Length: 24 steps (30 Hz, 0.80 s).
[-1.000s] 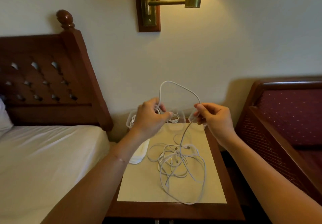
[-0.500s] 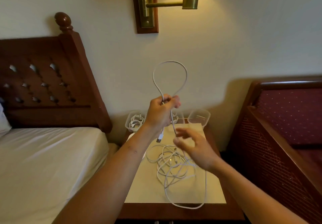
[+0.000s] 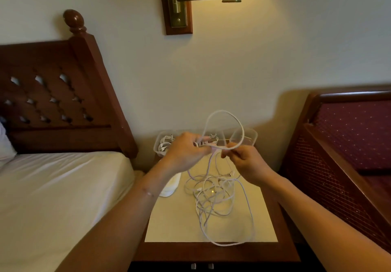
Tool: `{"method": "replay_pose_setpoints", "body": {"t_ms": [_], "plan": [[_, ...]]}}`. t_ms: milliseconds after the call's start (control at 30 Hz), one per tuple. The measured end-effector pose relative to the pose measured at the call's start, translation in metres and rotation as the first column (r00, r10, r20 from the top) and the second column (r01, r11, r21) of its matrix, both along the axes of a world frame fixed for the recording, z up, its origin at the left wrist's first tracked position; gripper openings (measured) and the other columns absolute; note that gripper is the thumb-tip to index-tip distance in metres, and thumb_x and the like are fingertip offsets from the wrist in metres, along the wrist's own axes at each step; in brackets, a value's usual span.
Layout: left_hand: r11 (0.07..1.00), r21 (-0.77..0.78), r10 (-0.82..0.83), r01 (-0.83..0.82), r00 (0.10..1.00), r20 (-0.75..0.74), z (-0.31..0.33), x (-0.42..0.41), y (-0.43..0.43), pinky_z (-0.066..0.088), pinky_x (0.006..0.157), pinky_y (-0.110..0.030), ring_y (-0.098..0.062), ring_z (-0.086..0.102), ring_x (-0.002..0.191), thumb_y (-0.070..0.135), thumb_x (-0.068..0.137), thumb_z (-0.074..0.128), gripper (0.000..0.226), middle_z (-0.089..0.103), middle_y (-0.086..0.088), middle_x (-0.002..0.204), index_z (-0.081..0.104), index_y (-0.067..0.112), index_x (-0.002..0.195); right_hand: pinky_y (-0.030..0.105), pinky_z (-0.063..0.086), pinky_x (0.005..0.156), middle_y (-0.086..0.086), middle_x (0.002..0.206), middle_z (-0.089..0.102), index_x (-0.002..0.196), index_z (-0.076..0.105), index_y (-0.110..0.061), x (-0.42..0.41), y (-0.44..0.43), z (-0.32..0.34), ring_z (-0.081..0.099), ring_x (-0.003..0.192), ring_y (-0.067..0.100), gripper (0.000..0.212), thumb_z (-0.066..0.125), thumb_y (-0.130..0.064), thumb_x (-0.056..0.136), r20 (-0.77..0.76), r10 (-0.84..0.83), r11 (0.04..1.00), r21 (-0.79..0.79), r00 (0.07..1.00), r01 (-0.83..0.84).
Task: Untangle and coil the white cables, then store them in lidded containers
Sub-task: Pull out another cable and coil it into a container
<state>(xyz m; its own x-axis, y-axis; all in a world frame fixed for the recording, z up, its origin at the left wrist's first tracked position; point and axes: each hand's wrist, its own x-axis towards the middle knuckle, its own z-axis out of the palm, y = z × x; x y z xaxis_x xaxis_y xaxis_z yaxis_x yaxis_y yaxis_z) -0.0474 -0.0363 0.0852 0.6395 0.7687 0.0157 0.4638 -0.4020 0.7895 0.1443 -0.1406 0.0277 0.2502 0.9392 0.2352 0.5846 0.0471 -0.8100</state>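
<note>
Two bare forearms reach in from the lower edge and meet above a wooden nightstand [image 3: 211,250]. On the cream mat [image 3: 169,225] that covers its top lies a loose tangle [image 3: 213,195] of white cables, its widest loop stretching toward the front edge. Over the back of that tangle the left hand [image 3: 186,151] is held back-up, with its fingers curled round a white cable [image 3: 222,111]. Just beside it, the right hand [image 3: 245,161] pinches the same cable between thumb and forefinger, the other fingers folded in. From the two grips the cable rises into one upright loop, taller than wide, while loose strands drop down into the tangle. A white object [image 3: 169,187] sits on the mat under the left wrist; what it is cannot be told. Behind the hands, clear containers [image 3: 250,137] stand against the wall, and the leftmost holds white cable. A bed [image 3: 53,187] lies to the left, a cushioned seat [image 3: 349,134] to the right, and a brass wall lamp [image 3: 179,3] hangs above.
</note>
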Motion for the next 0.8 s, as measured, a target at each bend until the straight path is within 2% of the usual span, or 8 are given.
{"method": "replay_pose_setpoints", "body": {"t_ms": [100, 233, 300, 400, 500, 600, 700, 800], "plan": [[0.998, -0.051, -0.030, 0.033, 0.999, 0.044, 0.000, 0.006, -0.013, 0.027, 0.052, -0.028, -0.009, 0.031, 0.044, 0.039, 0.100, 0.065, 0.036, 0.038, 0.006, 0.047, 0.077, 0.008, 0.087, 0.034, 0.045, 0.063, 0.001, 0.076, 0.070, 0.085, 0.071, -0.023, 0.001, 0.012, 0.013, 0.056, 0.064, 0.025, 0.027, 0.054, -0.010, 0.103, 0.004, -0.052, 0.996, 0.067, 0.999, 0.052], [0.982, -0.179, -0.007, 0.066, 0.950, 0.311, 0.020, 0.007, -0.013, 0.022, 0.041, -0.021, -0.013, 0.025, 0.041, 0.024, 0.100, 0.066, 0.027, 0.038, 0.002, 0.055, 0.071, 0.004, 0.082, 0.033, 0.040, 0.058, -0.005, 0.062, 0.056, 0.084, 0.065, -0.029, 0.004, 0.012, 0.008, 0.047, 0.056, 0.013, 0.030, 0.050, -0.022, 0.108, 0.005, -0.082, 0.992, 0.101, 0.997, 0.081], [0.992, -0.118, -0.020, 0.053, 0.964, 0.264, 0.027, 0.011, -0.011, 0.027, 0.042, -0.021, -0.011, 0.030, 0.044, 0.028, 0.098, 0.068, 0.030, 0.039, 0.000, 0.060, 0.068, 0.001, 0.085, 0.033, 0.040, 0.057, -0.002, 0.062, 0.055, 0.083, 0.064, -0.031, 0.001, 0.009, 0.003, 0.046, 0.056, 0.014, 0.031, 0.049, -0.023, 0.109, 0.004, -0.073, 0.992, 0.106, 0.997, 0.072], [0.989, -0.049, -0.138, 0.140, 0.989, 0.053, 0.030, 0.018, -0.013, 0.027, 0.049, -0.024, -0.011, 0.032, 0.049, 0.041, 0.094, 0.074, 0.044, 0.036, 0.009, 0.055, 0.067, -0.001, 0.082, 0.033, 0.039, 0.054, -0.009, 0.060, 0.058, 0.081, 0.068, -0.031, -0.003, 0.008, 0.008, 0.046, 0.053, 0.011, 0.035, 0.051, -0.012, 0.105, -0.004, -0.061, 0.993, 0.102, 0.998, 0.061], [0.989, -0.053, -0.135, 0.137, 0.990, 0.024, 0.024, 0.024, -0.012, 0.035, 0.057, -0.029, -0.014, 0.043, 0.056, 0.025, 0.090, 0.076, 0.026, 0.047, 0.005, 0.056, 0.074, 0.003, 0.077, 0.027, 0.041, 0.055, -0.019, 0.065, 0.064, 0.079, 0.070, -0.030, -0.007, 0.010, 0.017, 0.054, 0.058, 0.007, 0.037, 0.053, -0.002, 0.098, 0.030, -0.041, 0.992, 0.124, 0.999, 0.037], [0.987, -0.143, -0.021, 0.067, 0.953, 0.302, 0.019, 0.025, -0.010, 0.050, 0.071, -0.034, -0.017, 0.061, 0.068, 0.015, 0.095, 0.070, 0.028, 0.064, -0.002, 0.067, 0.072, -0.001, 0.072, 0.014, 0.036, 0.057, -0.014, 0.064, 0.061, 0.090, 0.072, -0.015, -0.010, 0.013, 0.016, 0.054, 0.059, -0.001, 0.023, 0.054, -0.012, 0.105, 0.043, -0.072, 0.986, 0.155, 0.996, 0.065], [0.948, -0.312, 0.136, 0.066, 0.800, 0.584, 0.029, 0.018, -0.004, 0.034, 0.042, -0.022, -0.011, 0.041, 0.042, 0.017, 0.100, 0.063, 0.034, 0.054, -0.010, 0.072, 0.064, 0.011, 0.067, 0.017, 0.038, 0.059, -0.002, 0.074, 0.063, 0.094, 0.067, -0.015, -0.009, 0.011, -0.007, 0.054, 0.064, 0.006, 0.022, 0.050, -0.020, 0.108, 0.055, -0.068, 0.995, 0.072, 0.996, 0.064], [0.863, -0.463, 0.271, 0.203, 0.587, 0.763, 0.054, 0.003, 0.004, 0.023, 0.043, -0.021, -0.011, 0.032, 0.041, 0.021, 0.102, 0.053, 0.025, 0.069, -0.016, 0.109, 0.059, 0.016, 0.078, 0.027, 0.047, 0.074, -0.008, 0.086, 0.065, 0.091, 0.062, -0.025, 0.001, 0.001, -0.040, 0.059, 0.082, 0.006, 0.024, 0.046, -0.021, 0.109, 0.086, -0.056, 0.996, -0.069, 0.995, 0.062]]}}
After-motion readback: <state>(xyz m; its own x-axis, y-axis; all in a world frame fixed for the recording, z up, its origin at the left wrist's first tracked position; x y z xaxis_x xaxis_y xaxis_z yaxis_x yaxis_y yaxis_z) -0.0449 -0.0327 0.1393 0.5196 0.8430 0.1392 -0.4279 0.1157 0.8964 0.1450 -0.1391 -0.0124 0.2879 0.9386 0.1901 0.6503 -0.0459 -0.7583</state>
